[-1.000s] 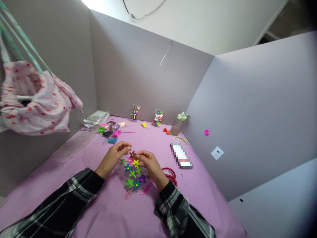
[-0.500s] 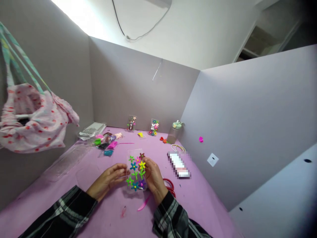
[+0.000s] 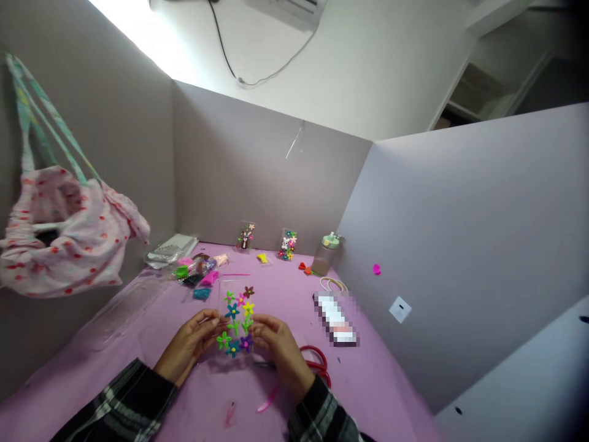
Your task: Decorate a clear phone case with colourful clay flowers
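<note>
A clear phone case [image 3: 237, 319] covered with colourful clay flowers and green stems is held upright above the pink table. My left hand [image 3: 191, 341] grips its left edge, thumb and fingers pressed together there. The right edge is between the fingers of my right hand [image 3: 280, 347]. Red-handled scissors [image 3: 317, 362] lie beside and partly behind my right hand. Nearer the front, a pink plastic tool [image 3: 268, 399] and a small pink piece [image 3: 230, 414] rest on the table.
Bags of coloured clay [image 3: 202, 273] lie at the back left, near clear packaging [image 3: 122, 310]. Two decorated cases [image 3: 288, 244] lean at the back wall. A bottle [image 3: 326, 255], a phone [image 3: 335, 318] and bands are on the right. A spotted bag [image 3: 78, 245] hangs left.
Both hands have moved the case slightly to the left, and my right hand now holds its edge lower down. The camera view has tilted up a little.
</note>
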Action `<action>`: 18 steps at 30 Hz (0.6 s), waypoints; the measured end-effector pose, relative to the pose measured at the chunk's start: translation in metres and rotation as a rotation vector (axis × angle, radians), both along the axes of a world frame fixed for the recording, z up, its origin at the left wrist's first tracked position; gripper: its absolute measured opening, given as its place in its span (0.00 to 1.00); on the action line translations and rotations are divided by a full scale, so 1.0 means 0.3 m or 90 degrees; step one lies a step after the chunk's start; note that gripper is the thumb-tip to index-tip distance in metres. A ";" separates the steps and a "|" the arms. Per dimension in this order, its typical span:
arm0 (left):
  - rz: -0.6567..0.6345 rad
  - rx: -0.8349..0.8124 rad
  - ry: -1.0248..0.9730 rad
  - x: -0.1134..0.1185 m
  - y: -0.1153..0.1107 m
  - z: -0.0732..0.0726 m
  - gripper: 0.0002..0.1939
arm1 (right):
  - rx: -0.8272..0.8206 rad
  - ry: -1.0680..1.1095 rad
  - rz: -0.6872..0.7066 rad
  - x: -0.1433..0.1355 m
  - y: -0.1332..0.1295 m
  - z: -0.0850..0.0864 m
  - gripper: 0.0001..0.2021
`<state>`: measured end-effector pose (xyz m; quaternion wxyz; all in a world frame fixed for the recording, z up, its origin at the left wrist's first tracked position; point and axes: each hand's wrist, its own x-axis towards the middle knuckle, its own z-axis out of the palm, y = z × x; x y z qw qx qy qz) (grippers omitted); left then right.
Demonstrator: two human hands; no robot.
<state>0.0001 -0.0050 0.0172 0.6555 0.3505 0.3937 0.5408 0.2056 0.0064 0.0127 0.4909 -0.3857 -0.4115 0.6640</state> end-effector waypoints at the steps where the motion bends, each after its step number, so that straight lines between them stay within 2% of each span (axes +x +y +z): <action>1: -0.002 -0.001 0.001 -0.003 0.002 0.000 0.11 | -0.001 -0.028 0.010 -0.002 -0.001 -0.006 0.16; 5: -0.014 -0.006 -0.001 -0.004 0.007 -0.001 0.11 | 0.012 -0.093 0.067 0.007 0.003 0.004 0.12; 8: -0.017 -0.032 -0.025 0.006 0.006 -0.003 0.15 | 0.009 -0.157 0.109 0.031 0.026 0.066 0.08; 10: -0.002 -0.060 -0.036 0.014 0.006 -0.009 0.22 | -0.006 -0.192 0.132 0.049 0.069 0.122 0.07; 13: 0.022 -0.099 -0.049 0.020 0.010 -0.027 0.31 | 0.023 -0.215 0.108 0.077 0.195 0.200 0.06; 18: 0.020 -0.134 -0.034 0.025 0.027 -0.083 0.34 | 0.113 -0.166 -0.071 0.107 0.520 0.282 0.09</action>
